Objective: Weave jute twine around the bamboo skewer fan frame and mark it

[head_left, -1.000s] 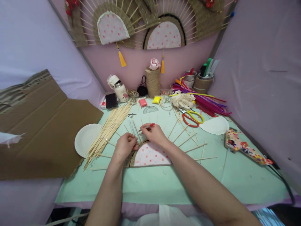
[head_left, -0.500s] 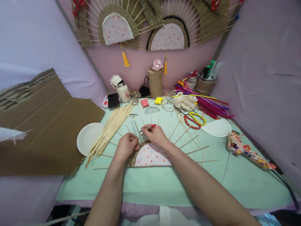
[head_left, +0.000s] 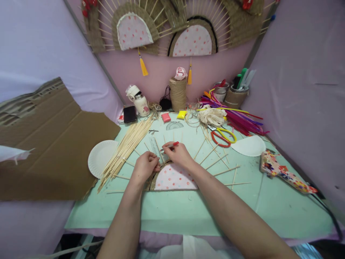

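A half-round fan piece [head_left: 176, 177] of dotted white cloth with a brown burlap-like rim lies on the table, thin wooden sticks [head_left: 211, 155] spreading out from its curved edge. At its upper left my left hand [head_left: 147, 166] is closed, with thumb and fingers pinching the lower end of a clear ruler [head_left: 154, 145]. This ruler lies along the sticks, pointing away from me. My right hand [head_left: 178, 154] grips a red-ended pen [head_left: 173, 144] just above the curved edge, its tip near the ruler. My fingers partly cover the rim there.
A bundle of sticks [head_left: 129, 145] and a paper plate [head_left: 99, 158] lie left, beside cardboard [head_left: 54, 151]. Scissors [head_left: 221, 138], pipe cleaners [head_left: 242, 122] and a flowered glue gun [head_left: 283, 174] with a cord are right. Twine [head_left: 178, 95], a bottle [head_left: 141, 104] and a protractor [head_left: 174, 125] sit behind.
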Available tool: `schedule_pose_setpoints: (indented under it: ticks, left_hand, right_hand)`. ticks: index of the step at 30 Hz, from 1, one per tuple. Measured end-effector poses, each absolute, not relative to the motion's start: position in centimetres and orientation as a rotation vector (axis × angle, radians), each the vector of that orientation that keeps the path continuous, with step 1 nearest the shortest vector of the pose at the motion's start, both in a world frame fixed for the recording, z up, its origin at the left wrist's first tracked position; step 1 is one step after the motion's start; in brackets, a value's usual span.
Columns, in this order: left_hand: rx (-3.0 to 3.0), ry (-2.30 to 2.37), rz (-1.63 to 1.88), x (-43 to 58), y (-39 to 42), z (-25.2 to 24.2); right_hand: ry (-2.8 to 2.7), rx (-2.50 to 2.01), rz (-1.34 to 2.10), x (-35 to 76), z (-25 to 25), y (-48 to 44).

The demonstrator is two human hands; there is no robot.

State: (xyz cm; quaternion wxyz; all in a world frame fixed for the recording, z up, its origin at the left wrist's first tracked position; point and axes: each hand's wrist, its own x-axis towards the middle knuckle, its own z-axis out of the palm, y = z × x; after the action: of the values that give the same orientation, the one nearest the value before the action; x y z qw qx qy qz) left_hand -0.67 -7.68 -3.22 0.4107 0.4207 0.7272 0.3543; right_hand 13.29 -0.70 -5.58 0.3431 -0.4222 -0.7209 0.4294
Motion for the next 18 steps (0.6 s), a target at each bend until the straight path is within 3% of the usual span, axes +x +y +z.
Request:
schedule_pose_setpoints:
  ticks: [18]
  left_hand:
    - [1.087, 1.844, 0.879, -0.97, -7.60, -3.62]
  right_hand:
    - [-1.861, -1.122, 1.096, 13.21, -5.46, -0.77]
